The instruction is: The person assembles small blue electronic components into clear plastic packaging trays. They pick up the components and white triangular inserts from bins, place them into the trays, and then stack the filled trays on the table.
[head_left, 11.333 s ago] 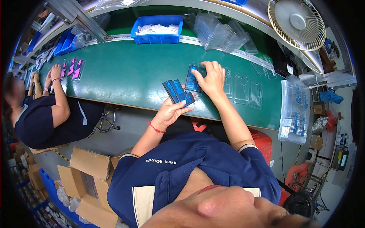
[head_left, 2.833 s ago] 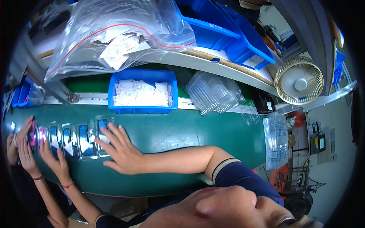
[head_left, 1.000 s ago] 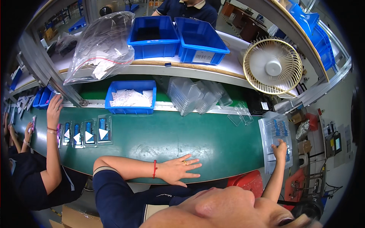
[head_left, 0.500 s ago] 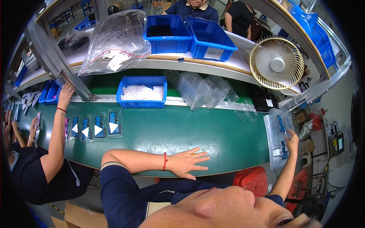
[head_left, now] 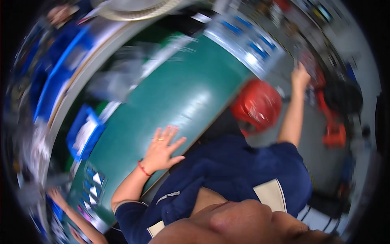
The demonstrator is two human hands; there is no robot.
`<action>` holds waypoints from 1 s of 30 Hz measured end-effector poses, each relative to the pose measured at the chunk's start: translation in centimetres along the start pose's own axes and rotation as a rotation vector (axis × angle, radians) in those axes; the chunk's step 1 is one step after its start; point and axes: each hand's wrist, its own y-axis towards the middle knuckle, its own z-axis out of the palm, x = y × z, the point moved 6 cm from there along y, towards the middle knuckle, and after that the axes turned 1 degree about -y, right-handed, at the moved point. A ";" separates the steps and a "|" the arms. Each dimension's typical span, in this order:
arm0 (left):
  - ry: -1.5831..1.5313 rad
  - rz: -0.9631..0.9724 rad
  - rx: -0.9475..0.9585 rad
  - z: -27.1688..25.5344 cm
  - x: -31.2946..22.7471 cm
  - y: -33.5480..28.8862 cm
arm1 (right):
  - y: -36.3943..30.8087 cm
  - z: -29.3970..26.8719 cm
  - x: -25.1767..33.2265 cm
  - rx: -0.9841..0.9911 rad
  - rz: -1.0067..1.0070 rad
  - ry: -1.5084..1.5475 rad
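Note:
My left hand [head_left: 163, 151], with a red cord at its wrist and a ring, lies with fingers spread on the green tabletop [head_left: 178, 97]. My right arm reaches out past the table's right end. Its hand [head_left: 301, 77] looks closed around something pale and blurred that I cannot make out. Nearby, at the table's right end, sit clear plastic trays [head_left: 262, 65] with blue pieces in them, apart from the hand. On the far left of the table, several clear packs [head_left: 92, 179] with white triangles lie in a row.
A red stool [head_left: 258, 106] stands by the table's right edge. A blue bin [head_left: 98, 132] of white slips and blurred clear plastic covers [head_left: 115, 83] line the back, under a shelf with a fan [head_left: 136, 13]. Another person's arm [head_left: 79, 219] reaches in at lower left.
The view has swung to the right and blurred. My right hand has left the clear trays and moved out beyond the table. My left hand stays spread on the tabletop.

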 end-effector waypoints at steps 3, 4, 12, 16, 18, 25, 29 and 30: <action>0.016 -0.019 0.019 0.2 -0.3 0.6 | -6.4 5.3 -8.1 0.133 0.281 -0.219; 0.022 -0.021 0.015 0.2 -0.3 0.9 | -8.8 7.8 -10.2 0.152 0.417 -0.241; 0.048 -0.143 -0.072 0.5 -0.4 1.2 | -19.1 20.4 -7.7 0.344 0.583 -0.223; 0.057 -0.213 -0.114 0.4 -0.2 0.9 | -19.6 24.5 -5.3 0.348 0.512 -0.238; 0.066 -0.222 -0.124 0.4 -0.2 1.0 | -20.2 25.9 -4.9 0.405 0.506 -0.234; 0.069 -0.230 -0.130 0.3 -0.2 1.2 | -23.0 28.5 -5.2 0.474 0.443 -0.108; 0.068 -0.240 -0.134 0.5 -0.1 1.0 | -24.1 27.0 -4.3 0.486 0.356 -0.081; 0.067 -0.237 -0.134 0.5 -0.1 1.1 | -24.5 27.0 -4.4 0.451 0.331 -0.089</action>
